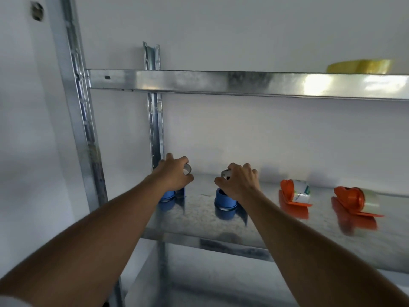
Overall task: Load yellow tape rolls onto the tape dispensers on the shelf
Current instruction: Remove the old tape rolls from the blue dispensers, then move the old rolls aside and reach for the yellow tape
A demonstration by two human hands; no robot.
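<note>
Two blue tape dispensers stand on the metal shelf [199, 220]. My left hand [174, 173] grips the top of the left blue dispenser [167, 195], fingers curled round a grey metal part. My right hand [240, 181] grips the top of the right blue dispenser [224, 200] the same way. A yellow tape roll [359, 66] lies flat on the upper shelf at the far right. Most of each blue dispenser is hidden under my hands.
Two orange dispensers lie further right on the same shelf: one [292, 193] holds a white printed roll, the other [354, 200] a clear roll. The upper shelf's steel beam [221, 82] crosses above. Slotted uprights [155, 120] stand at the left against the white wall.
</note>
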